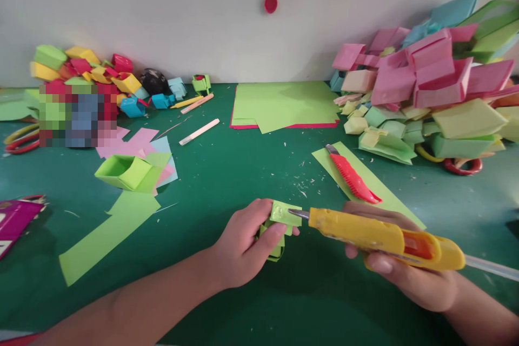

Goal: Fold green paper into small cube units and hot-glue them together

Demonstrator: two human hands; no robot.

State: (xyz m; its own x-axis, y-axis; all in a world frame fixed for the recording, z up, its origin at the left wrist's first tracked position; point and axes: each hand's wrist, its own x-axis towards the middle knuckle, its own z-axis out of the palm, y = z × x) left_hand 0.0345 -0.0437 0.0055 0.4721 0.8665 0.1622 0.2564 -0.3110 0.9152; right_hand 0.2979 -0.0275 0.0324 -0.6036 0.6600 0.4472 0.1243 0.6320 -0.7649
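Between the thumb and fingers of my left hand is a small light-green folded paper piece. Clear, shiny glue lies on its upper flap. My right hand is wrapped round a yellow hot glue gun, whose metal nozzle points left and meets or nearly meets the glued flap. A clear glue stick sticks out of the gun's back end. Just beyond my right hand, a red utility knife rests on a light-green paper strip.
Green sheets over red ones lie by the wall. Pink, green and blue paper boxes are heaped at right, small colourful ones at left. A green open box, paper strip and purple packet lie on the left.
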